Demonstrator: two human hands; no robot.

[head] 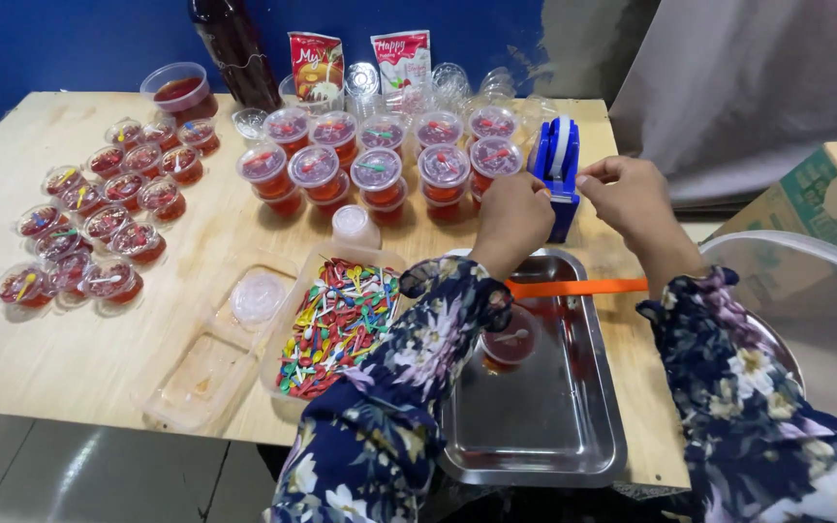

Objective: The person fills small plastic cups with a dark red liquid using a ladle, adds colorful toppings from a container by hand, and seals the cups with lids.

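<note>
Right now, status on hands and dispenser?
Both hands, left hand and right hand, at blue tape dispenser. Uncovered cup in steel tray. Nothing blocking.

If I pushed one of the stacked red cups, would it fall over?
Probably. The stacked cups sit two high on small bases, so a push could topple the top one. Their lids look shut, so the red filling would likely stay in. They look light, thin plastic, so they would slide easily on the table.

**Camera setup: one head view**

Single camera, worn on the person's head. Looks steeply down and forward over the wooden table [99, 349], from its near edge toward the far edge and the blue wall [79, 39]. Close range: both sleeves fill the lower frame, the hands sit mid-frame. Table's left and far edges visible; right edge partly covered. No second view to overlap.
</note>
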